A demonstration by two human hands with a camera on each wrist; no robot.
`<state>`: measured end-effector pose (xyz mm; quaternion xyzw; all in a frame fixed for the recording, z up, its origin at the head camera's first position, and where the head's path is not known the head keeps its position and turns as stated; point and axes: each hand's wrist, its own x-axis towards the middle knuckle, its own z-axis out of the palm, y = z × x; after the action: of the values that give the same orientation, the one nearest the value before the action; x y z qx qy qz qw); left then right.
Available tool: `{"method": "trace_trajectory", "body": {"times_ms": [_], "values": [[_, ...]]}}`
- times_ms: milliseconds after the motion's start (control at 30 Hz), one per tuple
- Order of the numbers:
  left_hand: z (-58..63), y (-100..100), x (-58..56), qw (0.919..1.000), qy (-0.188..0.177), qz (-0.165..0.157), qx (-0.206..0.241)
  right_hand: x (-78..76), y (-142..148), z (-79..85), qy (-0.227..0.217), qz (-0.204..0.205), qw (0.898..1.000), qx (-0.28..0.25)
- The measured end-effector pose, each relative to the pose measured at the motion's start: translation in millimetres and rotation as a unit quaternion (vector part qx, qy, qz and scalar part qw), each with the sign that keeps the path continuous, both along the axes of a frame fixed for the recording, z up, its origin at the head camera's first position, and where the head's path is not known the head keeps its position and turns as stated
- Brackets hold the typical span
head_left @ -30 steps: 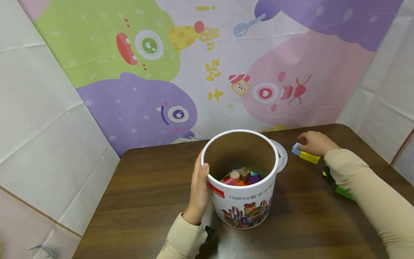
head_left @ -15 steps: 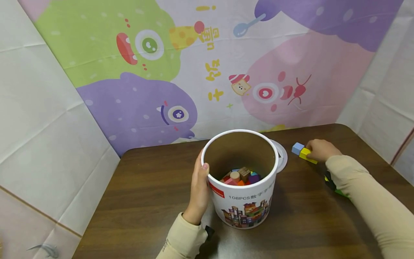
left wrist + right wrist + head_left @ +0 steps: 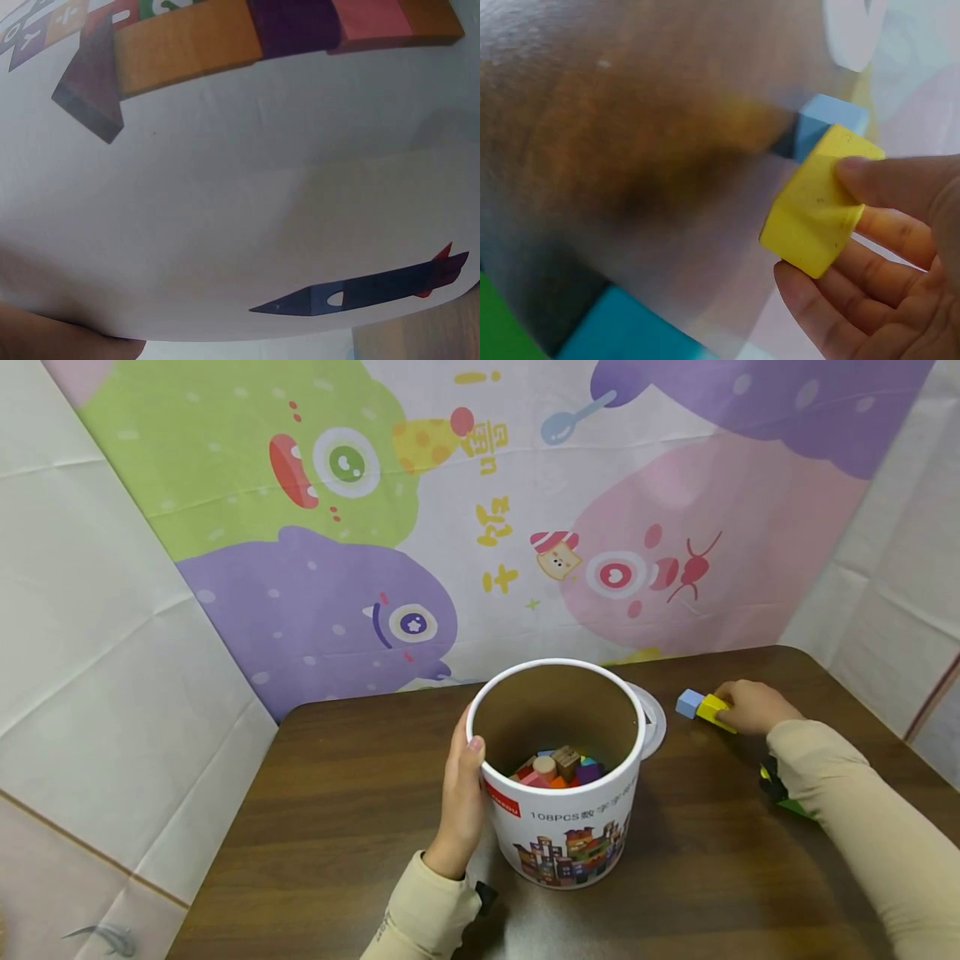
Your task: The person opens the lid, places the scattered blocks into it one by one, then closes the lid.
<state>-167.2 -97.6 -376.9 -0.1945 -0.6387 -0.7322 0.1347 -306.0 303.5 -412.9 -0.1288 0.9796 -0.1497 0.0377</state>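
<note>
A white bucket [image 3: 573, 843] printed with block pictures stands on the table, and wooden blocks [image 3: 558, 768] lie inside it. My left hand [image 3: 461, 789] holds its left side, thumb up by the rim; the left wrist view is filled by the bucket's printed wall [image 3: 225, 202]. At the right, my right hand [image 3: 757, 706] pinches a yellow block [image 3: 712, 710] between thumb and fingers. In the right wrist view the yellow block [image 3: 817, 202] is tilted, with a light blue block [image 3: 829, 124] just beyond it.
A round white lid [image 3: 654, 727] lies behind the bucket's right side. Partly under the right sleeve shows a green block [image 3: 797, 808]; the right wrist view has a teal block [image 3: 630, 330] beside the green one. A printed cloth [image 3: 510, 635] hangs behind the table.
My right hand has gone from the light blue block to the yellow block, which it now pinches and has raised slightly. My left hand stays on the bucket.
</note>
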Motion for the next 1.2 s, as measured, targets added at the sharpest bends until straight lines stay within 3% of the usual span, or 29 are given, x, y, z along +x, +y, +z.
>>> {"method": "trace_trajectory", "body": {"times_ms": [167,333,767,967,1200], "values": [[0.4,1,-0.1,1.0,0.004,-0.004,0.005,3.8,-2,18.6,0.037,-0.001,0.999,-0.01],[0.2,0,-0.8,1.0,0.004,-0.004,0.008,12.9,-17,48.9,0.091,0.018,0.995,-0.02],[0.0,1,0.4,1.0,-0.003,-0.001,0.007,64.9,-90,138.6,0.195,0.122,0.972,-0.038],[-0.3,1,-0.3,0.9999,0.005,-0.006,0.01,90.1,-126,161.8,0.232,0.185,0.954,-0.033],[-0.2,0,0.0,1.0,-0.005,-0.004,0.004,106.0,-158,169.1,0.247,0.286,0.925,-0.041]]}}
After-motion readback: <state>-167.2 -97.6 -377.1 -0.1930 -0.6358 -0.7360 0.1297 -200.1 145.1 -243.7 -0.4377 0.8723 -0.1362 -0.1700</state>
